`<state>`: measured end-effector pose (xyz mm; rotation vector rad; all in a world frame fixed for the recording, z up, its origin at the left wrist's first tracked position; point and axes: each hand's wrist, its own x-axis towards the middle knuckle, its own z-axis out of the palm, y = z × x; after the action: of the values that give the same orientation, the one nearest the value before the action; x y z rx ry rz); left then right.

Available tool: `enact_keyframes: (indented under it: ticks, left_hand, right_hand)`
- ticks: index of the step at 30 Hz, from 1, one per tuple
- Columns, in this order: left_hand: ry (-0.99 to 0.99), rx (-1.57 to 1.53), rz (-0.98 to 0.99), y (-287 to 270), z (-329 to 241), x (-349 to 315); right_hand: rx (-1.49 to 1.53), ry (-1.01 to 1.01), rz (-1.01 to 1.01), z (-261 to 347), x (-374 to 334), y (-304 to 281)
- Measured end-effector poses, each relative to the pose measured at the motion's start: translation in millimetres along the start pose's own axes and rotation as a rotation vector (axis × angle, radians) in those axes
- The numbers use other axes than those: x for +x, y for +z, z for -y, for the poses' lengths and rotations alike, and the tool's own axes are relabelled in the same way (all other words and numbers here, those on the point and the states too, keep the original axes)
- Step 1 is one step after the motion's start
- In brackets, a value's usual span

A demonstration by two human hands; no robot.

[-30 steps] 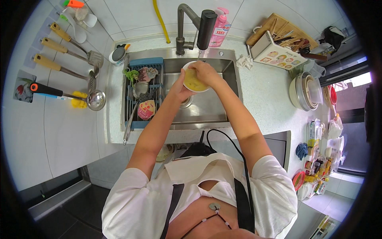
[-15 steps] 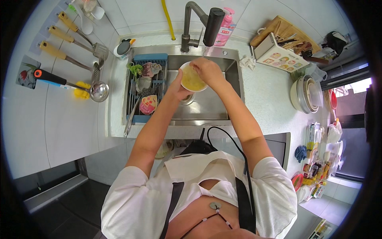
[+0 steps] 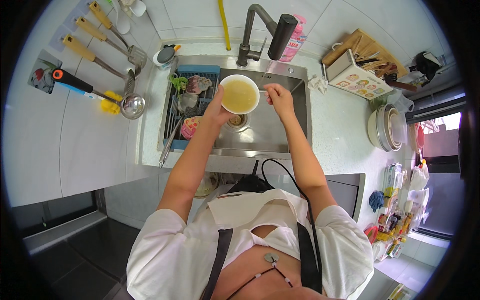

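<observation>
Near the sink's (image 3: 265,127) back edge, the left hand (image 3: 216,111) grips a white bowl (image 3: 239,77), presumably level to keep its yellow liquid (image 3: 240,97) in; whether the curled right hand (image 3: 281,101) holds anything, I can't tell.

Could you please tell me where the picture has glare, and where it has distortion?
Head view: glare whitens part of the window at right; the steel sink shows bright reflections; the corners go black and outer edges curve; the white bowl looks fairly clear.
</observation>
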<state>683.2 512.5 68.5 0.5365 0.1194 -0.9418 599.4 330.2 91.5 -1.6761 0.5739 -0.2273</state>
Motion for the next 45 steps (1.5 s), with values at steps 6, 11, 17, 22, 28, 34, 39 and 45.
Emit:
enact_keyframes:
  ticks: [6,11,17,22,28,34,39,45]
  left_hand:
    - [0.1,0.074,0.002,-5,-11,-5]
    - [0.12,0.084,-0.007,-17,-17,-1]
    - [0.167,0.115,-0.035,-13,-22,-1]
    - [0.216,0.174,-0.03,-7,-28,0]
    - [0.234,0.199,0.001,-9,-32,6]
    - [0.256,0.246,0.007,3,-34,2]
    - [0.272,0.268,-0.025,4,-35,4]
    - [0.296,0.318,-0.032,9,-40,5]
  right_hand:
    - [0.487,0.342,0.0,-51,-13,19]
    - [0.675,0.451,0.043,-61,-19,36]
    - [0.822,0.541,0.033,-70,-11,46]
    - [0.87,0.569,0.031,-70,-5,48]
    - [0.893,0.591,0.039,-76,-2,47]
    - [0.902,0.61,0.064,-77,-3,44]
    - [0.902,0.616,0.057,-77,-5,43]
    - [0.849,0.631,0.036,-75,-7,40]
